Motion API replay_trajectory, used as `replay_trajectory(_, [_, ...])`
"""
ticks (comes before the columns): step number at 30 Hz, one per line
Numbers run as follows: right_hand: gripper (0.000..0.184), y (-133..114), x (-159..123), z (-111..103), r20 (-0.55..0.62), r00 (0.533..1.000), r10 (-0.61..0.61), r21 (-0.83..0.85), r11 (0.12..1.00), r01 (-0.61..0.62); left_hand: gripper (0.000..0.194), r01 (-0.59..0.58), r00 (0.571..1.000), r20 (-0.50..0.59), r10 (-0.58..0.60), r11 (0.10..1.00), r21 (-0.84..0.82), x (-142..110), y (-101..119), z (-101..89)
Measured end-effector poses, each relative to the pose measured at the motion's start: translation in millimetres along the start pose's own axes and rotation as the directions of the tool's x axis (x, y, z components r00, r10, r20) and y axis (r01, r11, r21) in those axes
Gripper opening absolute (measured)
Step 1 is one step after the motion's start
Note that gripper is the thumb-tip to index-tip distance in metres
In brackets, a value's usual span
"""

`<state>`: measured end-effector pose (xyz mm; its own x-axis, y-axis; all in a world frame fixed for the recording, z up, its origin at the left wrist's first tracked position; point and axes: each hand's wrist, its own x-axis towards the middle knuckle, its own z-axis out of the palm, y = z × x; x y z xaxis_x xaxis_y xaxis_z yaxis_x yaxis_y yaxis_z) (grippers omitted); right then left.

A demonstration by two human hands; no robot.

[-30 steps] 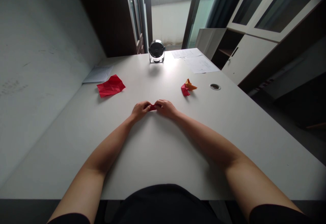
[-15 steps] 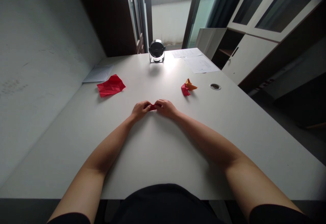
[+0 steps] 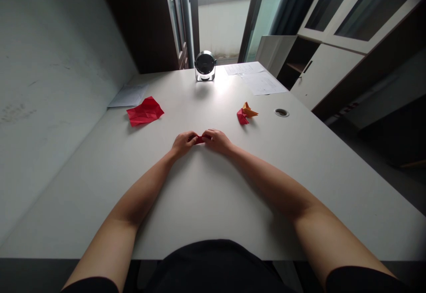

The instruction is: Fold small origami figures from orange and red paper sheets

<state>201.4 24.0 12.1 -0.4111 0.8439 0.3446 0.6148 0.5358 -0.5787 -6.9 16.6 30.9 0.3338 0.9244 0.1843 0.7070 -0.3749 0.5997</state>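
Between my two hands is a small piece of folded red paper [image 3: 199, 140], mostly covered by the fingers. My left hand [image 3: 184, 144] is closed on its left end, thumb toward me. On the right end, my right hand [image 3: 217, 141] pinches the same paper, close to the other hand. Both hands rest low over the white table. A creased, unfolded sheet of red paper [image 3: 145, 112] lies to the left, beyond my left hand. Folded red and orange origami pieces [image 3: 245, 113] sit to the right, beyond my right hand.
A round black device on a silver stand [image 3: 205, 65] stands at the far edge of the white table [image 3: 199, 204]. Printed sheets [image 3: 262, 83] lie at the back right, and white papers [image 3: 128, 96] at the back left. A round cable hole [image 3: 281, 112] is on the right.
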Motion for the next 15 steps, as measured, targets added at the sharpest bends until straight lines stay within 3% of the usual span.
replay_trajectory(15, [0.015, -0.5, 0.3, -0.9, 0.010, 1.000, -0.002, -0.001, 1.000, 0.002, 0.026, 0.003, 1.000, 0.012, -0.003, 1.000, 0.008, -1.0, 2.7, -1.3])
